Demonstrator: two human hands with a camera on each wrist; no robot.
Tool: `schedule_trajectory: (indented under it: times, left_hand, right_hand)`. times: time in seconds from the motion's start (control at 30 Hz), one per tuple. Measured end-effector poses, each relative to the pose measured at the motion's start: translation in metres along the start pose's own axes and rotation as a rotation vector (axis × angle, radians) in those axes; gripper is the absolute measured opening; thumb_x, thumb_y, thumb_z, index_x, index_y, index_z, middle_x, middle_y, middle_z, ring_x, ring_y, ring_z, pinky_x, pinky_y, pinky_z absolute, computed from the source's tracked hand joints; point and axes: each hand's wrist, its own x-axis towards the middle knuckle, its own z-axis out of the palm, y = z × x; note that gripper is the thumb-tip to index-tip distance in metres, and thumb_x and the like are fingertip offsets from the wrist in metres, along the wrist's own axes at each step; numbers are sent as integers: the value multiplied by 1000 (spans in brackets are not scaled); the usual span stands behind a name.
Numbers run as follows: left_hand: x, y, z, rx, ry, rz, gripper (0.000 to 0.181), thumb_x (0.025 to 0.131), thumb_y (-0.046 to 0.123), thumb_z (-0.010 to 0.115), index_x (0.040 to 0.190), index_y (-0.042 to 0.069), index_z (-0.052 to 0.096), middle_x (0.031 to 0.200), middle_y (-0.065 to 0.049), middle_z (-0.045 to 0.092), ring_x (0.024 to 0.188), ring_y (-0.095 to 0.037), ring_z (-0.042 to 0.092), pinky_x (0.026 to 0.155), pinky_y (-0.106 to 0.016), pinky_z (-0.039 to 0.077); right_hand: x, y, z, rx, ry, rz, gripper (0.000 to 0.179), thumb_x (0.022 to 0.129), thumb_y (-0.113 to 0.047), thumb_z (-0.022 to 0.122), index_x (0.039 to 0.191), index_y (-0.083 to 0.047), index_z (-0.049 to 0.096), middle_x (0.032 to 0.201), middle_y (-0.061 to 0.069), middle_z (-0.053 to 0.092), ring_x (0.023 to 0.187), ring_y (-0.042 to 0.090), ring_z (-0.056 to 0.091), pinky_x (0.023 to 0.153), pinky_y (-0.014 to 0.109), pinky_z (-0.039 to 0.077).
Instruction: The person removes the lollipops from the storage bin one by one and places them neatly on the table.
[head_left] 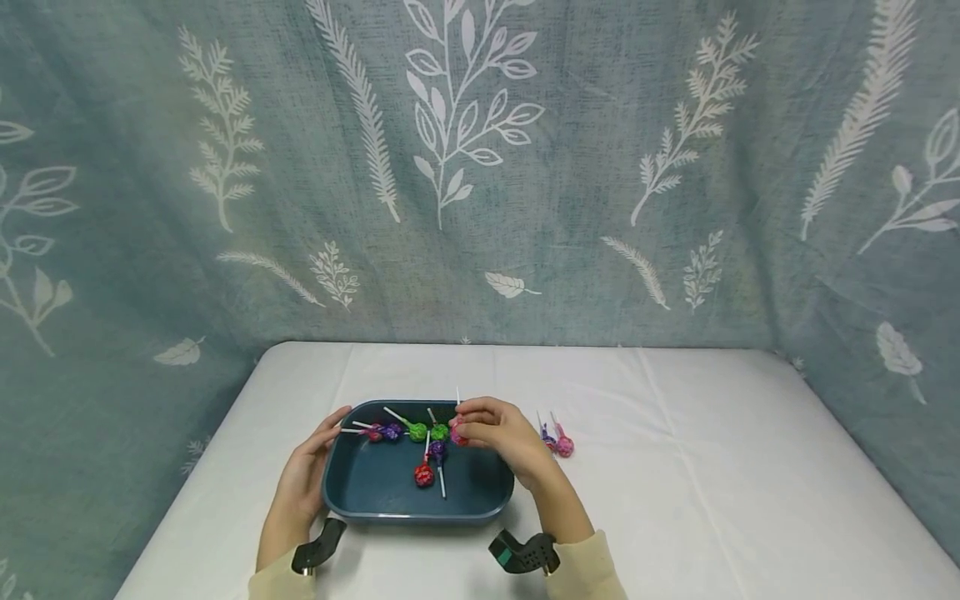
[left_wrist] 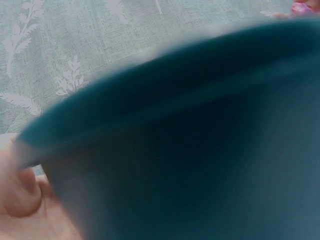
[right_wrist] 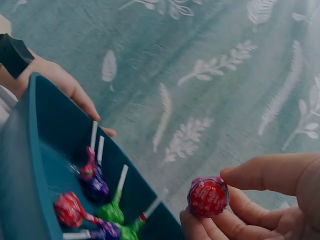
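Apparently for steadiness, left hand (head_left: 300,479) grips tray (head_left: 378,496), lower centre, fingers at its left edge — right hand (head_left: 498,427) pinches pink lollipop (right_wrist: 207,196) by its head, likely for control.

Near corners of the tray (head_left: 360,493) offer passage; lollipops (head_left: 437,450) and the right grip (head_left: 491,423) obstruct farther in
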Motion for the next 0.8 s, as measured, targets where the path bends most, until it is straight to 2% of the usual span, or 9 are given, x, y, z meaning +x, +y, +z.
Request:
schedule_trajectory:
  times: [0.07,0.27,0.43,0.5,0.63,0.73,0.8]
  left_hand:
    - [-1,1,3,14,-5,0,45,103,17,42,148,17,37,128,4,59,125,-14,49,108,-35,31]
    - [-3,3,4,-4,9,-11,35,102,16,44,135,21,52,128,4,59,121,-13,51,107,-33,33]
    - [-3,3,4,3,10,-13,35,102,17,44,136,21,51,128,4,59,122,-14,51,106,-33,34]
    - [-3,3,5,10,12,-6,36,102,17,44,137,21,50,128,3,59,123,-14,51,106,-34,34]
    - [-3,3,5,5,5,-4,38,103,17,44,140,20,48,128,4,59,121,-13,52,106,-33,34]
    - [-3,3,4,0,-9,-8,40,103,17,43,143,19,44,127,5,59,120,-12,52,105,-32,35]
    - [-3,2,3,3,-14,-12,42,103,17,43,144,19,41,127,5,59,119,-12,52,105,-32,36]
  right_hand:
    - [-4,0,-7,9,27,5,40,90,-6,63,124,12,51,113,20,64,100,23,64,87,33,51]
    - [-12,-3,-24,-5,62,-7,40,89,-5,63,125,10,52,115,22,62,99,22,64,87,32,50]
    - [-18,-6,-40,12,93,-4,39,89,-3,62,124,9,51,118,26,60,103,28,64,86,29,51]
    - [-19,-7,-46,6,125,20,38,89,-5,63,124,5,53,119,23,62,104,30,64,76,25,50]
    - [-21,-7,-58,-12,191,43,36,90,-6,63,124,2,55,119,20,63,102,31,64,70,24,48]
    - [-23,-6,-66,-24,225,36,36,91,-3,61,125,5,54,118,21,62,100,27,64,81,28,51]
    - [-24,-5,-71,-46,253,41,36,91,-4,62,126,5,54,118,20,62,99,25,64,84,30,51]
